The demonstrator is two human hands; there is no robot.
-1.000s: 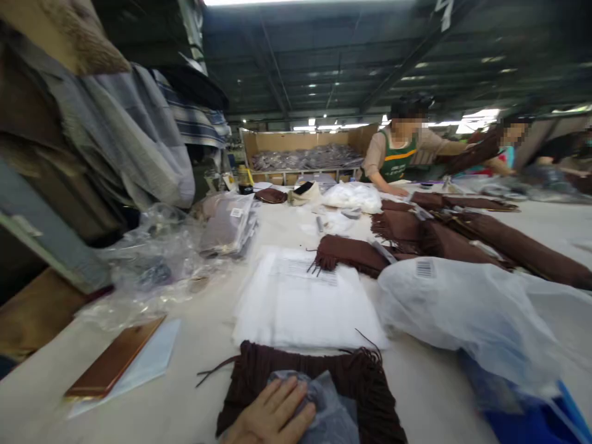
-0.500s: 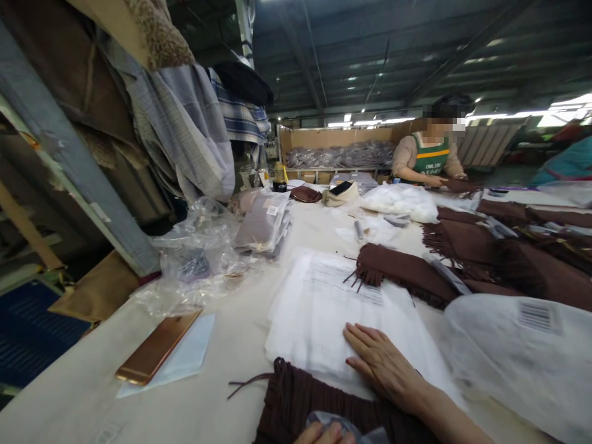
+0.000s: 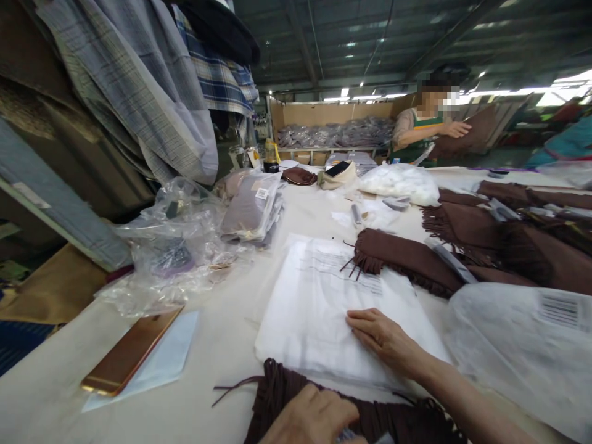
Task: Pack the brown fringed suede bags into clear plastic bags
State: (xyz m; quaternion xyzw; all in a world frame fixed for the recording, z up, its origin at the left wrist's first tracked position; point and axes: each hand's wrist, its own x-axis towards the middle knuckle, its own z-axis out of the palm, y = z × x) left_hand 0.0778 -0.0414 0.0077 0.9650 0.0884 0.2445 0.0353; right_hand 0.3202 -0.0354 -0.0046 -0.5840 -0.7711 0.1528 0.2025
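Note:
At the bottom edge, my left hand [image 3: 308, 418] is curled over a dark brown fringed fabric piece [image 3: 272, 394]. A bit of clear, greyish plastic [image 3: 346, 435] shows at its fingertips, and most of the grip is hidden. My right hand [image 3: 386, 336] rests on a stack of thin white plastic bags [image 3: 305, 308], its fingers stretched out and close together over the upper surface. Printed lines show through near the far end of the stack. Another brown fringed piece [image 3: 407, 256] overlaps the stack's far right corner.
A gold phone [image 3: 134, 354] lies on light blue paper at left. Behind it are crumpled clear plastic [image 3: 176, 246] and packed grey items [image 3: 252, 206]. A bulky translucent bag [image 3: 518, 345] and more brown pieces [image 3: 490, 243] occupy the right. Across the table, a co-worker [image 3: 416, 132] holds brown fabric.
My left hand has come further into view over the fringed piece. My right hand's fingers have drawn together on the bags. The co-worker has raised a brown piece. The view has shifted.

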